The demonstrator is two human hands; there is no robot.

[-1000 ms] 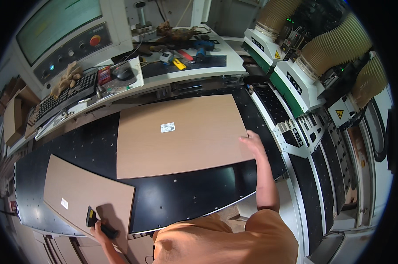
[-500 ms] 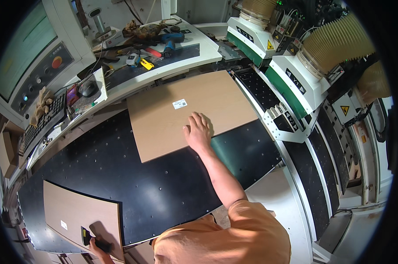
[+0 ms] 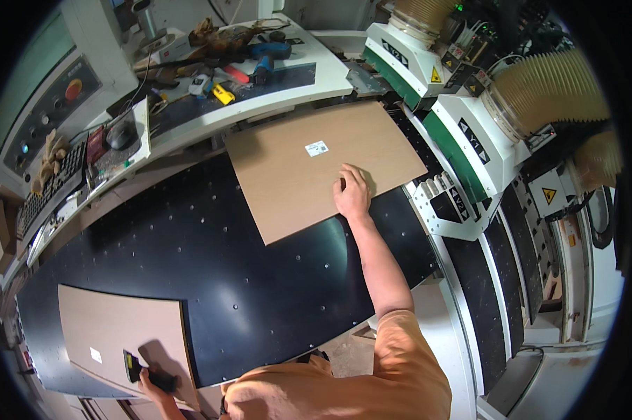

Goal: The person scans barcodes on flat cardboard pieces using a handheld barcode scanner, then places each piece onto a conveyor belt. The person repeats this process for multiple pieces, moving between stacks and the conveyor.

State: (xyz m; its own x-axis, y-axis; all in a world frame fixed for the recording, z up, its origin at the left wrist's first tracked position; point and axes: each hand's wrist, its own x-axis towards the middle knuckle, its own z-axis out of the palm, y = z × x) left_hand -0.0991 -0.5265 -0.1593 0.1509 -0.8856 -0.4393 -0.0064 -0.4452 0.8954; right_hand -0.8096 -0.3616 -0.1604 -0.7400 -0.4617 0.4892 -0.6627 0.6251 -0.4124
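Observation:
A flat light-brown board (image 3: pixel 288 185) with a small white label (image 3: pixel 316 148) lies on the black machine table, its right edge close to the machine heads. On its near edge rests my right hand (image 3: pixel 353 192), open, fingers slightly bent over the surface. At the lower left, my left hand (image 3: pixel 148 382) is closed around the handle of a black handheld scanner (image 3: pixel 132 365) with a yellow-green patch. The scanner is over a second brown board (image 3: pixel 123 318), which has a white label (image 3: pixel 95 355) too and casts back the scanner's shadow.
The black table (image 3: pixel 221 280) is dotted with small holes. White machine heads (image 3: pixel 470 140) with green skirts and ribbed hoses stand at the right. A side bench (image 3: pixel 330 73) holds tools, including a yellow knife (image 3: pixel 223 94). A keyboard (image 3: pixel 53 185) and control panel (image 3: pixel 46 115) are at the left.
The far board has slid right, toward the machine heads, with my right hand on it. My left hand stays over the near board with the scanner. The whole view has shifted slightly.

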